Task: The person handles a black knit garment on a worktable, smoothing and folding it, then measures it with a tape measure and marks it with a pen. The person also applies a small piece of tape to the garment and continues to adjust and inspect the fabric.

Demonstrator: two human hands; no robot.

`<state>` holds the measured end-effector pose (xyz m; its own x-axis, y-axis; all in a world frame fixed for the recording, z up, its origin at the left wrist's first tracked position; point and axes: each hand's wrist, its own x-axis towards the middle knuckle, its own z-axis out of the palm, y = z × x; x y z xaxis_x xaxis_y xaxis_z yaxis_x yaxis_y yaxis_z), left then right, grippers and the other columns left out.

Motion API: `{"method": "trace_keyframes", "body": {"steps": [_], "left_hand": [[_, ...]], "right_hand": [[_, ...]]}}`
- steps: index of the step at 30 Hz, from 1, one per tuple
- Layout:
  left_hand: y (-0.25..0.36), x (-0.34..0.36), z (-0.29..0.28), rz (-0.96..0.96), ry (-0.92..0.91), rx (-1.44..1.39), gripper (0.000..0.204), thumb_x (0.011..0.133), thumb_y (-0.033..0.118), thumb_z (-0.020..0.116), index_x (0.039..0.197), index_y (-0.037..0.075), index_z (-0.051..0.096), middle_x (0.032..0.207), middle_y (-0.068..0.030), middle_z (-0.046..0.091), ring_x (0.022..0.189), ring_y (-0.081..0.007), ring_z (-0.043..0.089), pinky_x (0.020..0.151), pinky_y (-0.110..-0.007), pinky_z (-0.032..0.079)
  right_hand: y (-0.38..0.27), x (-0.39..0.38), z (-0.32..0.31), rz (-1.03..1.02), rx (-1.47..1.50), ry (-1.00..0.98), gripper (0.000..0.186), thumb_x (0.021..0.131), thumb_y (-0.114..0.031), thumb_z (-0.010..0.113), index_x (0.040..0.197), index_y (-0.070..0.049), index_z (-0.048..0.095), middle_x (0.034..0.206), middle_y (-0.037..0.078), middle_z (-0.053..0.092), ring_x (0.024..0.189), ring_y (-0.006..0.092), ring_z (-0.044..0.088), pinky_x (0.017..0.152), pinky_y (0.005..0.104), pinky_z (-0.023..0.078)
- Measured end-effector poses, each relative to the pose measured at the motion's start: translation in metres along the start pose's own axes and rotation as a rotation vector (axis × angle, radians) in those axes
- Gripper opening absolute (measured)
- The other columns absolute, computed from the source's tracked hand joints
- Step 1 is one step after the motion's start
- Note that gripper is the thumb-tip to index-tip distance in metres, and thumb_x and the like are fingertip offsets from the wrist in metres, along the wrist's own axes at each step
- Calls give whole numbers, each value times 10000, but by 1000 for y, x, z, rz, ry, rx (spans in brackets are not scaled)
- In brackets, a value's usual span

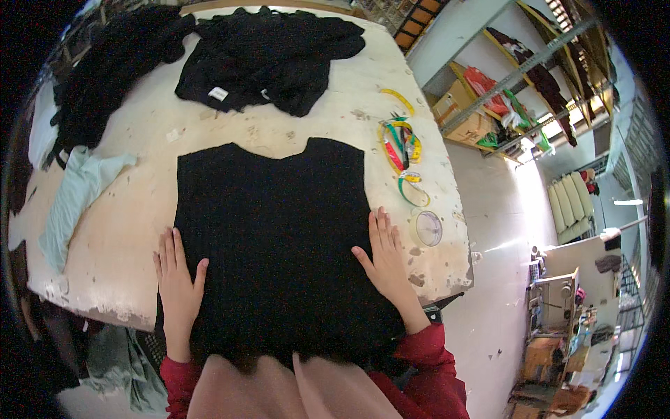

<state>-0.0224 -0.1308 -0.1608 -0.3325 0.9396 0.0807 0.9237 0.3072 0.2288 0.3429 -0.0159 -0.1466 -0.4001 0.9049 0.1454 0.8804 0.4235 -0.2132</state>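
Note:
A black garment piece (276, 230) lies flat in front of me, its curved neckline at the far end and its near end hanging over the table's front edge. My left hand (179, 279) rests on its left side edge, fingers stretched out and pointing away from me. On the opposite side edge lies my right hand (384, 258), also flat, with the thumb spread onto the cloth. Neither hand grips anything. Right of the cloth are a coiled multicoloured tape measure (401, 150) and a small round clear container (428, 228).
The pale worn table (115, 230) holds a heap of black knit garments (272, 59), another black pile (115, 77) at the far left, and a light-green cloth (80, 199). Shelving with a cardboard box (460, 115) stands beyond the right edge. Grey-green fabric (125, 370) hangs at the lower left.

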Motion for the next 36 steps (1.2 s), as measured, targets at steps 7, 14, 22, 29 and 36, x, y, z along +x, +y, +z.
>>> {"method": "trace_keyframes", "body": {"steps": [7, 14, 22, 29, 36], "left_hand": [[1, 11, 4, 46, 42, 19, 716, 997, 411, 447, 1532, 14, 184, 1592, -182, 193, 1481, -326, 167, 1191, -497, 131], [12, 6, -5, 32, 120, 94, 708, 990, 413, 459, 1528, 25, 211, 1582, -191, 212, 1468, -357, 186, 1191, -502, 134], [8, 13, 9, 37, 30, 15, 678, 979, 434, 466, 1526, 87, 266, 1578, -171, 239, 1464, -332, 210, 1191, -489, 148], [12, 12, 3, 19, 22, -43, 662, 973, 401, 487, 1516, 82, 287, 1574, -170, 247, 1462, -322, 217, 1192, -478, 139], [6, 8, -7, -42, -5, -68, 681, 952, 406, 533, 1502, 71, 309, 1565, -178, 261, 1448, -355, 229, 1174, -494, 167]], "right_hand": [[5, -1, 4, -12, -5, -64, 765, 984, -484, 448, 1505, 26, 215, 1561, 232, 240, 1459, 325, 232, 1181, 474, 177], [-17, 0, 2, -123, 30, 33, 788, 971, -492, 478, 1506, 23, 214, 1568, 234, 217, 1456, 356, 224, 1180, 472, 185], [11, 25, -22, -136, 144, -247, 596, 959, -437, 527, 1359, 2, 478, 1409, 222, 458, 1317, 306, 446, 1083, 405, 366], [141, 220, -50, 225, 374, 35, 332, 898, -323, 595, 944, -15, 714, 806, 137, 713, 758, 244, 686, 714, 350, 524], [138, 362, 23, 184, -349, 267, 362, 929, -165, 493, 1274, -104, 583, 1381, 132, 544, 1323, 309, 465, 1064, 571, 350]]}}
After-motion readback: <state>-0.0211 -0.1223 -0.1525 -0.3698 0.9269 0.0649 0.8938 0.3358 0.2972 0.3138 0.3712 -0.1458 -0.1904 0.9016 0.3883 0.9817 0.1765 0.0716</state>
